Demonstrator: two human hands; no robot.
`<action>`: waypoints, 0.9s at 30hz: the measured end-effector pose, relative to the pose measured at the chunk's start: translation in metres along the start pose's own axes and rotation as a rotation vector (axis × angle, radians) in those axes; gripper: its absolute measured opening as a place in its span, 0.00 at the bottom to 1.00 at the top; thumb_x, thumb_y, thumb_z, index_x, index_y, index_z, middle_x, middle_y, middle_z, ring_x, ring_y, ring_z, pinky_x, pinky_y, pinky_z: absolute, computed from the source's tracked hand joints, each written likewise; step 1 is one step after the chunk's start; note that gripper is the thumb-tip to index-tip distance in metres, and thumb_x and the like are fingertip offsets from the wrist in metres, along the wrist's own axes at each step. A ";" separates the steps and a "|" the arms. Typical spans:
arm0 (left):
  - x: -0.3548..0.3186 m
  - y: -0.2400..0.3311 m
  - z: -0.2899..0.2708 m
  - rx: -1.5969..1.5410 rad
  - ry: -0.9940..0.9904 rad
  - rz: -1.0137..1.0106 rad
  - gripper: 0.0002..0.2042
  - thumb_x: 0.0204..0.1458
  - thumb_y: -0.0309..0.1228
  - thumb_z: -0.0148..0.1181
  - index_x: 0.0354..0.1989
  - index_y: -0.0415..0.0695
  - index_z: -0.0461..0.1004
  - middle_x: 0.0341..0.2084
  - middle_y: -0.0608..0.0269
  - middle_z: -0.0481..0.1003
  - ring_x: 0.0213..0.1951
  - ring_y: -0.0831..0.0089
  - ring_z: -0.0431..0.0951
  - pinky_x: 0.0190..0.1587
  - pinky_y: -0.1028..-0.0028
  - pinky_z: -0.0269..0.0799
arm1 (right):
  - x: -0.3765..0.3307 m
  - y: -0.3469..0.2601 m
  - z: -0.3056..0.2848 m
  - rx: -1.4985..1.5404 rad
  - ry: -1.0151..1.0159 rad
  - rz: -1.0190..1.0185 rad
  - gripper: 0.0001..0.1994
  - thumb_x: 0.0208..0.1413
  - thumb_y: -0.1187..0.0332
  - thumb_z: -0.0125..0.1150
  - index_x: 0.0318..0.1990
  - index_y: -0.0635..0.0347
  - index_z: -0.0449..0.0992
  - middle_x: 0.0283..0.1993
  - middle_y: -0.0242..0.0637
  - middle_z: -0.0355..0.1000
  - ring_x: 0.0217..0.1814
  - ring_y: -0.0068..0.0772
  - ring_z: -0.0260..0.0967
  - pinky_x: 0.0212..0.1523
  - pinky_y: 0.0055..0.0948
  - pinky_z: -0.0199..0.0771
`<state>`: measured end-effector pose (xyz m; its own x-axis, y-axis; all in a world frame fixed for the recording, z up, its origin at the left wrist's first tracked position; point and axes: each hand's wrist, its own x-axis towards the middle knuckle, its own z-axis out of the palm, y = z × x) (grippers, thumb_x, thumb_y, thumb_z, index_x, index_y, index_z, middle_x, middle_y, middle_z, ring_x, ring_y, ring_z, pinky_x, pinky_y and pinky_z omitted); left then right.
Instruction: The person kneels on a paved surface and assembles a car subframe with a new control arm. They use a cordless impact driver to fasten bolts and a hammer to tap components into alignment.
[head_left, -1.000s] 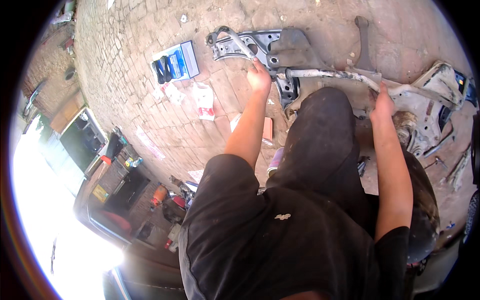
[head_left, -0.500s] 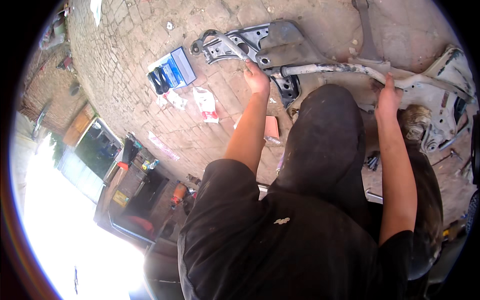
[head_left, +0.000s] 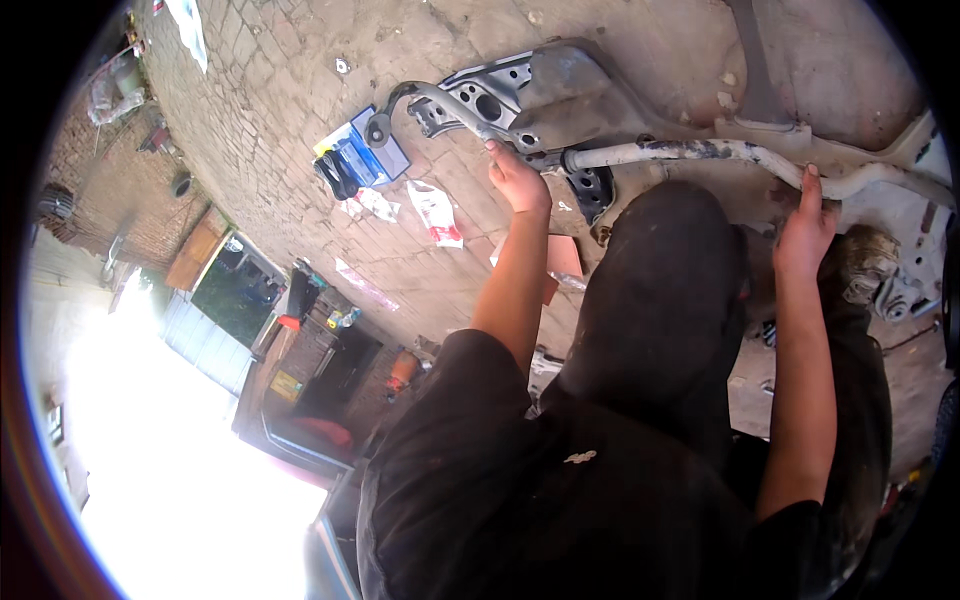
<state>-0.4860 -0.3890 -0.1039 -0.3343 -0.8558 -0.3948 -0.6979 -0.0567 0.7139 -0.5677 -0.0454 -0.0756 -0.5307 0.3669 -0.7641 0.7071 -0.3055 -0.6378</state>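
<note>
A long bent metal anti-roll bar (head_left: 690, 151), grey and scuffed, spans between my two hands. My left hand (head_left: 520, 182) is closed round it near its left bend, thumb lying along the top. Toward the right, my right hand (head_left: 805, 238) grips the same bar, its fingers partly hidden behind it. The bar's curved left end finishes in a flat eye (head_left: 377, 130) that overlaps the blue box in view. Behind and under the bar lies a dirty car subframe (head_left: 570, 90) with several holes in its metal plates.
On the brick paving (head_left: 290, 90) sits a blue and white box (head_left: 365, 148) with a black object (head_left: 336, 176) on it. Plastic wrappers (head_left: 434, 214) and a reddish flat box (head_left: 562, 256) lie nearer my left arm. My bent knee (head_left: 670, 230) is close below the bar.
Both hands have shifted the bar slightly; its left eye now overlaps the blue box instead of lying beside the subframe. The whole view has also tilted and shifted a little.
</note>
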 end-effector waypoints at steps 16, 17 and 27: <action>0.005 -0.012 0.015 -0.172 0.043 0.045 0.29 0.68 0.55 0.41 0.45 0.35 0.71 0.36 0.61 0.73 0.34 0.74 0.72 0.34 0.73 0.70 | -0.002 -0.007 0.006 -0.294 0.109 0.088 0.29 0.63 0.49 0.62 0.48 0.73 0.68 0.40 0.42 0.72 0.35 0.28 0.71 0.32 0.29 0.74; 0.007 -0.015 0.014 -0.143 0.001 0.112 0.28 0.69 0.54 0.41 0.44 0.35 0.71 0.36 0.61 0.73 0.34 0.74 0.71 0.34 0.73 0.70 | -0.001 -0.007 0.005 -0.342 0.109 0.095 0.30 0.63 0.48 0.62 0.49 0.74 0.67 0.39 0.43 0.72 0.34 0.28 0.71 0.32 0.29 0.74; 0.028 -0.041 0.013 0.018 0.106 0.139 0.29 0.70 0.49 0.40 0.38 0.30 0.74 0.32 0.57 0.75 0.38 0.69 0.70 0.46 0.68 0.67 | 0.019 -0.007 -0.005 -0.765 0.082 0.104 0.43 0.60 0.38 0.58 0.53 0.84 0.68 0.50 0.59 0.72 0.47 0.46 0.70 0.52 0.38 0.70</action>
<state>-0.4756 -0.4040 -0.1520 -0.3602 -0.9043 -0.2293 -0.6613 0.0742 0.7464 -0.5803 -0.0319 -0.0857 -0.4290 0.4428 -0.7873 0.8931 0.3387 -0.2961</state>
